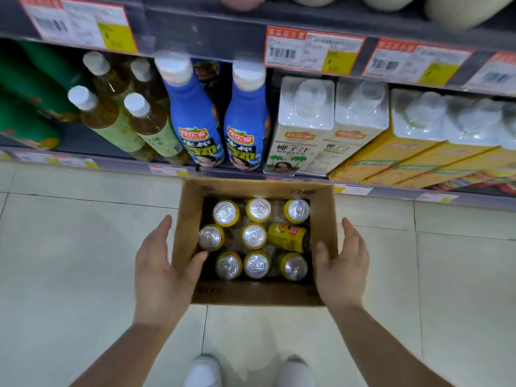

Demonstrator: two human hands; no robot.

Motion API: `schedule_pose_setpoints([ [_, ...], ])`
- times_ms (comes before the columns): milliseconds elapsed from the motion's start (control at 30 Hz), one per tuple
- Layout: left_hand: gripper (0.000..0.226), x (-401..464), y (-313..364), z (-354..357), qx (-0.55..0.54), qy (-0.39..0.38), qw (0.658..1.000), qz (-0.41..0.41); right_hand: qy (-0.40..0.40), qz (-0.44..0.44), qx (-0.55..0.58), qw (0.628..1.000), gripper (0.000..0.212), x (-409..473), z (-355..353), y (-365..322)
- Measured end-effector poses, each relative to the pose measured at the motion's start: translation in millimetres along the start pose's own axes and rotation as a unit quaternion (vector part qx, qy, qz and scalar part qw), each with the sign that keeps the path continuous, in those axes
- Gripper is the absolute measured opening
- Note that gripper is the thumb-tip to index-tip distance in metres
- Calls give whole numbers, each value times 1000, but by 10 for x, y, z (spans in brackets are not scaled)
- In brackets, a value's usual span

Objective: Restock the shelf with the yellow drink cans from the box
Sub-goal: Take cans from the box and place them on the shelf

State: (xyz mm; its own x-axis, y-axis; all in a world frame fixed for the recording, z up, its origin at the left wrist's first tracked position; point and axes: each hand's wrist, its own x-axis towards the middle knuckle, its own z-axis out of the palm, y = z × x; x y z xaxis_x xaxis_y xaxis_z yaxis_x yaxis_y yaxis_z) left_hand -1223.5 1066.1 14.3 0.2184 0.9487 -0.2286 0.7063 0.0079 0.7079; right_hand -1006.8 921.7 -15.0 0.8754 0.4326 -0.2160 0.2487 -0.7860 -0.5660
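Nine cans: yellow drink cans (pixel 254 236) fill the cardboard box (pixel 185 219) in three rows; eight stand upright with silver tops showing, and one (pixel 287 237) in the middle row lies on its side at the right.
Box position: on the pale tiled floor (pixel 83 247), just in front of the bottom shelf edge (pixel 111 163), flaps open.
Left hand: the left hand (pixel 159 263) is against the box's left wall, fingers straight along the outside, thumb hooked over the rim; it grasps nothing else.
Right hand: the right hand (pixel 344 265) mirrors it at the right wall, fingers extended, thumb inside the rim.
Shelf stock: green-labelled tea bottles (pixel 117 121), two blue bottles (pixel 220 127), white coconut-juice cartons (pixel 303 129), and yellow cartons (pixel 405 152) stand above.
Feet: white shoes (pixel 203 371) show at the bottom edge.
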Motion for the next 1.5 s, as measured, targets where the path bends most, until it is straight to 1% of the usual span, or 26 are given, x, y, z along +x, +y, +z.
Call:
schedule_pose_setpoints([
  [33, 73, -102, 107, 12, -17, 18, 999, 38, 31, -62, 19, 997, 57, -114, -1, -63],
  [67, 70, -187, 166, 51, -29, 21, 997, 73, 27, -107, 41, 993, 55, -218, 13, -118],
  [100, 71, -241, 164, 123, -29, 4, 995, 98, 0, -138, 56, 989, 54, -301, 45, -147],
  [133, 72, -260, 106, 223, -23, -37, 995, 95, -38, -155, 60, 985, 53, -356, 99, -143],
  [200, 77, -208, -77, 419, -14, -145, 989, 14, -122, -151, 48, 980, 54, -395, 254, -68],
  [233, 78, -163, -161, 495, 1, -190, 982, -21, -167, -136, 29, 976, 56, -372, 332, -34],
  [267, 78, -112, -244, 557, 28, -226, 973, -29, -211, -128, -4, 969, 59, -324, 405, -8],
  [300, 78, -52, -307, 609, 69, -257, 964, -10, -249, -133, -47, 958, 63, -262, 473, 11],
  [367, 79, 94, -409, 687, 136, -308, 940, 43, -310, -172, -139, 925, 69, -121, 597, 42],
  [433, 84, 250, -476, 725, 188, -345, 917, 74, -349, -210, -196, 892, 75, 5, 687, 59],
  [533, 93, 416, -536, 747, 210, -381, 894, 108, -372, -247, -235, 863, 80, 155, 783, 119],
  [600, 95, 443, -559, 754, 204, -394, 888, 119, -384, -259, -245, 852, 83, 202, 816, 169],
  [767, 96, 422, -625, 771, 221, -403, 880, 117, -402, -287, -269, 827, 84, 239, 879, 219],
  [933, 99, 438, -678, 793, 220, -405, 881, 108, -427, -314, -310, 790, 86, 279, 1071, 234],
  [1067, 97, 435, -704, 805, 211, -408, 881, 108, -421, -310, -302, 797, 76, 277, 1191, 297],
  [1167, 95, 446, -729, 821, 216, -408, 881, 104, -425, -293, -271, 813, 79, 289, 1105, 281],
  [1300, 91, 482, -757, 865, 244, -411, 875, 79, -410, -254, -179, 858, 87, 278, 683, 165],
  [1433, 92, 519, -813, 975, 260, -454, 850, 59, -366, -203, -97, 903, 82, 153, 141, 46],
  [1467, 85, 521, -833, 993, 236, -462, 854, 33, -354, -197, -89, 910, 80, 120, 35, 35],
  [1500, 65, 522, -850, 1003, 208, -463, 861, 25, -343, -192, -84, 916, 79, 94, -50, 40],
])
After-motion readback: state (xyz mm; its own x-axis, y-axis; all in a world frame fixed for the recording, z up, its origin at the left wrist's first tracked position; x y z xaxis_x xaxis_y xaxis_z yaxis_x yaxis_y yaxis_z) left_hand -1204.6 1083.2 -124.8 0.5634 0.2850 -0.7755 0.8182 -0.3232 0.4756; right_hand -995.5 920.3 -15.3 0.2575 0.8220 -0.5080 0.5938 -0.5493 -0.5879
